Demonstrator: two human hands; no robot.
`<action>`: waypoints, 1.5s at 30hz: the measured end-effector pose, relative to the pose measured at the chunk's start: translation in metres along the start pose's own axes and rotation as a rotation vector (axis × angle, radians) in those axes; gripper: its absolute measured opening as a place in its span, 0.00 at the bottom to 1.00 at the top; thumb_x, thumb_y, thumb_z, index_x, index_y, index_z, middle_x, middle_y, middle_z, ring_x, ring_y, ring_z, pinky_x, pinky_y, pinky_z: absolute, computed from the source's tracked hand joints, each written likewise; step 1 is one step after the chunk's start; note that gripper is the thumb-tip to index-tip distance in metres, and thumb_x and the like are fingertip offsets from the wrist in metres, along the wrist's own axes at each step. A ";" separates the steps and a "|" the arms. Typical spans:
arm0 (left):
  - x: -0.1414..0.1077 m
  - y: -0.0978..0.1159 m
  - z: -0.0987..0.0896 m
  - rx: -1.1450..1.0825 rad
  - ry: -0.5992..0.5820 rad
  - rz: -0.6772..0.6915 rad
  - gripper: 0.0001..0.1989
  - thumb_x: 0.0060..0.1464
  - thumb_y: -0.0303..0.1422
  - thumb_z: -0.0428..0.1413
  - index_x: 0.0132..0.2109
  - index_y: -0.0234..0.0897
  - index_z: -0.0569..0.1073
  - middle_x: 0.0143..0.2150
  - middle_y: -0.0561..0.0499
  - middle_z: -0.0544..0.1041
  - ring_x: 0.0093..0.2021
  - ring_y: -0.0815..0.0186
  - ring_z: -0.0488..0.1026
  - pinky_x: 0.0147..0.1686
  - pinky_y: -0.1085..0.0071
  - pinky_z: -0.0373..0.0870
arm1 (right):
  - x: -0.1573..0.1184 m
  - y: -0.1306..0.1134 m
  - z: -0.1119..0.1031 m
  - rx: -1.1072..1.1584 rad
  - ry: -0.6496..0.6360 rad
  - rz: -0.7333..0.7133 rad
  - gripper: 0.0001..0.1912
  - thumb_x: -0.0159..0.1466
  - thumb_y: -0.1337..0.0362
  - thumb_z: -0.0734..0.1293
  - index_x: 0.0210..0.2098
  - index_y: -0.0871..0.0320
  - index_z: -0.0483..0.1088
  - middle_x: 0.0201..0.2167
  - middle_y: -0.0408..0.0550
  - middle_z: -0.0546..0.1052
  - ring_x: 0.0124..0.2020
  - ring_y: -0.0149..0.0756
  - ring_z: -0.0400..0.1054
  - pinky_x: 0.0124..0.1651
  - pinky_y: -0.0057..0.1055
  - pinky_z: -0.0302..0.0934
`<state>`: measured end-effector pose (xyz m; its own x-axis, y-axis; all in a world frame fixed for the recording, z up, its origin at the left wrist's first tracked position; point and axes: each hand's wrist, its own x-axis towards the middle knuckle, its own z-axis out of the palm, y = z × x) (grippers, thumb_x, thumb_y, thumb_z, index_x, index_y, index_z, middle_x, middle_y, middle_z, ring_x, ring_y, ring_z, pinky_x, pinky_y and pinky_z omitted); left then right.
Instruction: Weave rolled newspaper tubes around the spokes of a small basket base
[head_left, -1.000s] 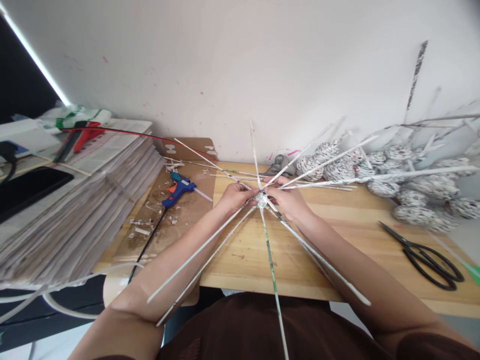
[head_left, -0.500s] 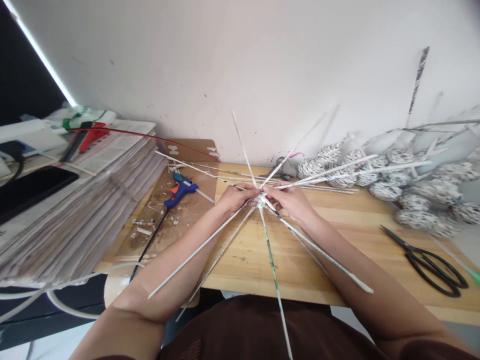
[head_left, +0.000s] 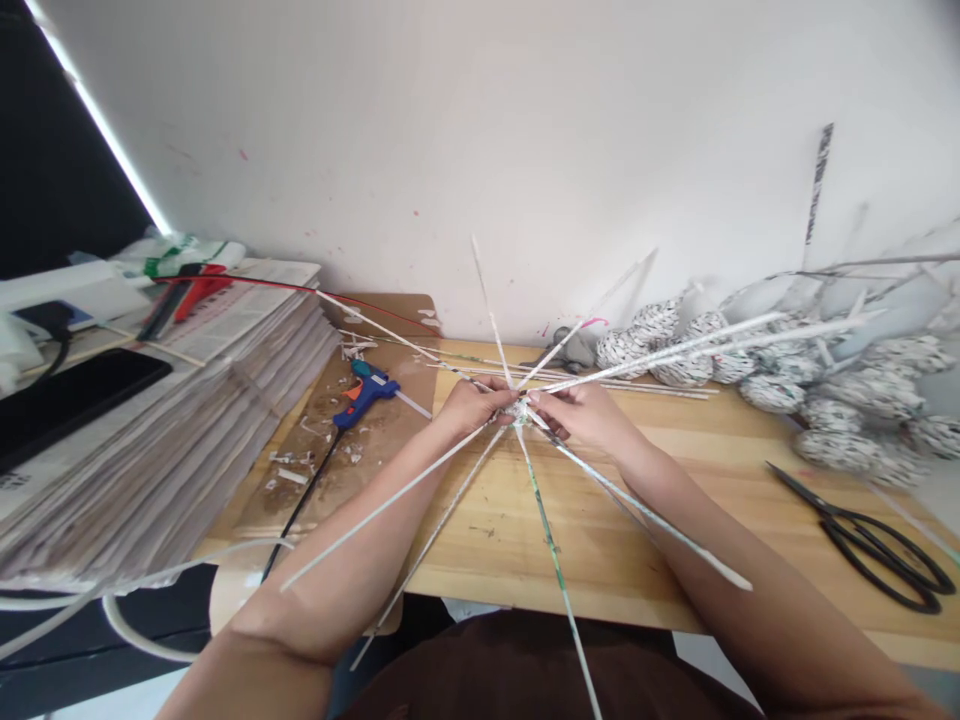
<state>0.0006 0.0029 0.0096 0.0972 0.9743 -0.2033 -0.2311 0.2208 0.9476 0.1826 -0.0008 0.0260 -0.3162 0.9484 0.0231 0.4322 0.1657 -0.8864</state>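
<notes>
White paper hub point(head_left: 519, 410), over the wooden bench point(head_left: 487, 560), is pinched by the left hand point(head_left: 476, 405) at nine o'clock and right hand point(head_left: 583, 410) at three, apparently for weaving, which next calls for steady tension on the spokes point(head_left: 645, 360), scissors point(head_left: 831, 514) lying towards four.

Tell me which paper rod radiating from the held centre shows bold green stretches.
The rod running from the paper centre down over the dark shirt; its green patches set it apart from the other, mostly white radiating rods.
</notes>
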 end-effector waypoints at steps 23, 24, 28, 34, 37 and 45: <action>-0.008 -0.001 0.011 -0.232 -0.076 -0.065 0.11 0.41 0.24 0.66 0.30 0.31 0.71 0.26 0.52 0.75 0.23 0.74 0.72 0.20 0.82 0.69 | -0.025 0.022 0.027 0.651 0.144 -0.014 0.16 0.52 0.56 0.76 0.37 0.56 0.76 0.30 0.45 0.78 0.26 0.29 0.68 0.25 0.25 0.61; -0.007 -0.002 0.012 -0.214 -0.075 -0.053 0.12 0.40 0.25 0.67 0.30 0.31 0.71 0.26 0.52 0.75 0.24 0.73 0.72 0.20 0.81 0.69 | -0.026 0.022 0.029 0.594 0.165 -0.060 0.16 0.52 0.57 0.76 0.38 0.56 0.76 0.31 0.45 0.78 0.27 0.30 0.68 0.27 0.26 0.62; -0.008 -0.005 0.012 -0.153 -0.095 -0.001 0.18 0.34 0.31 0.71 0.30 0.32 0.70 0.26 0.53 0.75 0.26 0.70 0.73 0.23 0.77 0.72 | -0.031 0.021 0.035 0.475 0.226 -0.146 0.19 0.52 0.56 0.76 0.41 0.57 0.75 0.35 0.47 0.79 0.29 0.32 0.69 0.31 0.29 0.65; -0.010 -0.008 0.013 -0.055 -0.184 0.174 0.18 0.35 0.37 0.70 0.29 0.33 0.70 0.25 0.55 0.73 0.25 0.71 0.71 0.24 0.76 0.69 | -0.036 0.020 0.039 0.474 0.346 -0.126 0.18 0.52 0.55 0.75 0.38 0.56 0.70 0.28 0.43 0.77 0.24 0.31 0.68 0.26 0.28 0.62; -0.011 -0.007 0.014 0.019 -0.182 0.312 0.17 0.39 0.38 0.68 0.28 0.33 0.69 0.23 0.56 0.71 0.24 0.73 0.68 0.24 0.77 0.66 | -0.037 0.017 0.040 0.377 0.390 -0.209 0.22 0.48 0.60 0.78 0.39 0.54 0.68 0.32 0.43 0.77 0.28 0.32 0.70 0.30 0.28 0.64; -0.019 -0.002 0.020 0.026 -0.185 0.214 0.20 0.37 0.41 0.69 0.29 0.34 0.68 0.24 0.55 0.73 0.23 0.69 0.71 0.23 0.71 0.73 | -0.038 0.005 0.038 0.276 0.514 -0.212 0.11 0.58 0.55 0.70 0.34 0.56 0.70 0.29 0.46 0.78 0.28 0.34 0.73 0.32 0.29 0.67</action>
<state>0.0184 -0.0168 0.0163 0.2249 0.9732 0.0485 -0.2403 0.0071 0.9707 0.1649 -0.0458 0.0029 0.1057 0.9229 0.3703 0.1483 0.3536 -0.9236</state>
